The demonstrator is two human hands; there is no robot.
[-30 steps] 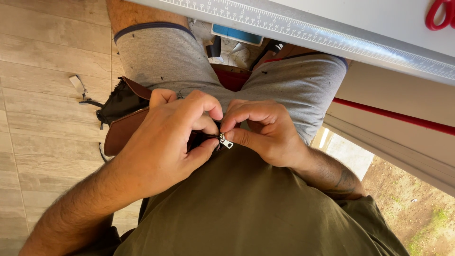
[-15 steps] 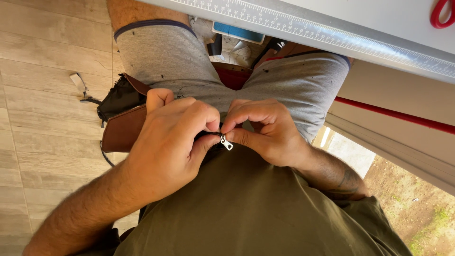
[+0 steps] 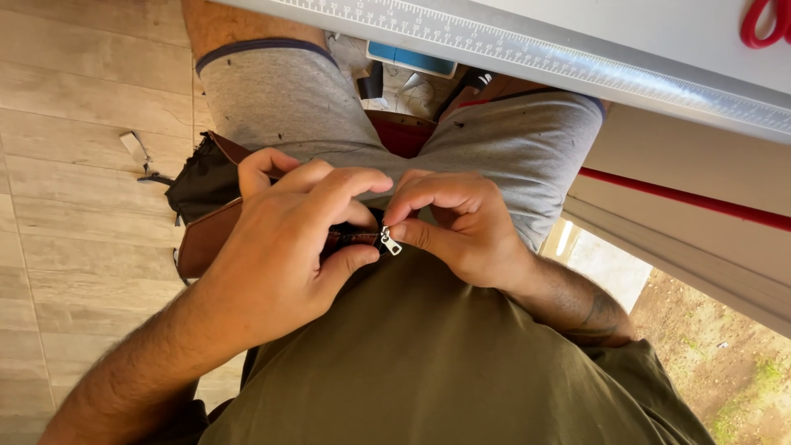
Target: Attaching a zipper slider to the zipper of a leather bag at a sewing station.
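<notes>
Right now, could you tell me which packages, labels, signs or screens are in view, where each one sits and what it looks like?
Small tag: on the wooden floor at the left, beside the dark pouch; pale, rectangular, on a thin cord.
Blue flat item: under the table edge at the top, between the knees; rectangular, blue with a pale rim; label or box, cannot tell.
Ruler strip: along the table edge; long, grey, with fine markings.
No screens or signs.

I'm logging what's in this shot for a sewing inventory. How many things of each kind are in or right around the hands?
Hands: 2, left hand and right hand
Silver zipper pull: 1
Brown leather pouch: 1
Ruled table edge: 1
Red scissors handle: 1
Total: 6
</notes>
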